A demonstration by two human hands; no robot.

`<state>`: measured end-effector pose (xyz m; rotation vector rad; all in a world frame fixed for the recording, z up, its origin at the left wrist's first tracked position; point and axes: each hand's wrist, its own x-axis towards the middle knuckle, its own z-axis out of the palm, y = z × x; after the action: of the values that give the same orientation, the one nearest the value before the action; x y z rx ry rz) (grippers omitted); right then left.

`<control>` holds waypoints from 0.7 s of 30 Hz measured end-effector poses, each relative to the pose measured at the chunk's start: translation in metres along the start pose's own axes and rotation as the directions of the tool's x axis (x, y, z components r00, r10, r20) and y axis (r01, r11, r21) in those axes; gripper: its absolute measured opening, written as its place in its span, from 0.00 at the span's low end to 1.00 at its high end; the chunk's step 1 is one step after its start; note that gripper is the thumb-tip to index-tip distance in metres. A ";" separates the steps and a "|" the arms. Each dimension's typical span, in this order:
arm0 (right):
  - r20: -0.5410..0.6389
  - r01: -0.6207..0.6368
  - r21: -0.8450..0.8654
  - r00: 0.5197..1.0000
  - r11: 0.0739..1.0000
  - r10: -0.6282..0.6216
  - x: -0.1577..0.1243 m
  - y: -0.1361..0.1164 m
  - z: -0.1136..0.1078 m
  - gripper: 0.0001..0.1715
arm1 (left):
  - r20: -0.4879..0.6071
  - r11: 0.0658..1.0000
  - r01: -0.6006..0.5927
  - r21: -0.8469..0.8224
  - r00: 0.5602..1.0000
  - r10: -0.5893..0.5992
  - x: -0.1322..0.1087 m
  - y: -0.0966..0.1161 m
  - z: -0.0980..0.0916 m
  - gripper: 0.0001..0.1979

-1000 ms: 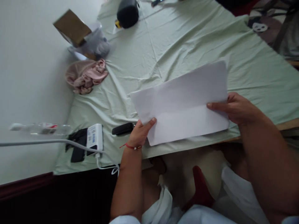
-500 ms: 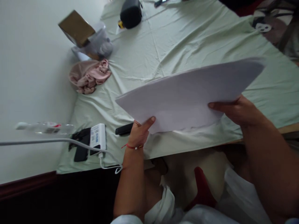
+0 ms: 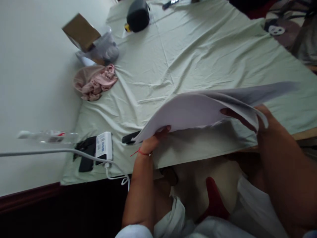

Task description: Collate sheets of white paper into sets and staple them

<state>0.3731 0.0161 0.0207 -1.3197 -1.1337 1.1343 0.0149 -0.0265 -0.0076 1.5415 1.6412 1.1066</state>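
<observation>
A stack of white paper sheets [image 3: 188, 110] bows upward above the cloth-covered table. My left hand [image 3: 156, 138], with a red cord round its wrist, is closed on the near left part, its thumb on the face of the sheets. At the right end my right hand [image 3: 257, 120] grips the stack, thumb on the near face, while the sheets curl over toward the wrist. The far right corner is smeared by motion. Beside my left hand a black stapler-like object [image 3: 130, 137] lies partly under the paper.
A white power strip [image 3: 104, 145] with a cable, a dark phone-like slab [image 3: 86, 162] and a clear bottle [image 3: 56, 136] lie at the left. Behind them are pink cloth [image 3: 99, 84], a brown box [image 3: 81, 32] and a black case [image 3: 138, 16]. The pale green tablecloth [image 3: 198, 49] is wrinkled.
The paper stack has gone from nearly flat to a strong bend, its upper edge dropping and its right end curling over. Both hands have kept hold and turned slightly.
</observation>
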 end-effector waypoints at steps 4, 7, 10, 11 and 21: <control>0.032 -0.011 0.045 0.999 0.999 0.010 -0.004 -0.005 0.006 0.19 | 0.047 0.987 0.064 -0.148 0.997 -0.058 0.000 0.000 0.008 0.27; 0.002 -0.090 0.174 0.996 0.981 0.091 -0.004 0.000 0.004 0.16 | 0.082 0.896 0.222 -0.384 0.975 -0.206 -0.005 0.007 0.012 0.33; 0.004 -0.113 0.248 0.993 0.962 0.116 -0.002 0.004 0.001 0.15 | 0.235 0.788 0.402 -0.467 0.915 -0.328 -0.010 0.018 0.012 0.36; -0.002 -0.117 0.260 0.993 0.959 0.121 -0.001 0.004 0.001 0.15 | 0.315 0.764 0.460 -0.452 0.884 -0.346 -0.010 0.021 0.011 0.36; -0.030 -0.162 0.297 0.983 0.941 0.179 0.001 -0.001 0.004 0.15 | 0.507 0.694 0.614 -0.377 0.763 -0.401 -0.009 0.033 0.004 0.31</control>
<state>0.3693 0.0174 0.0212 -1.2242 -0.7834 1.3270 0.0350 -0.0355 0.0188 0.7808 1.2328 0.7701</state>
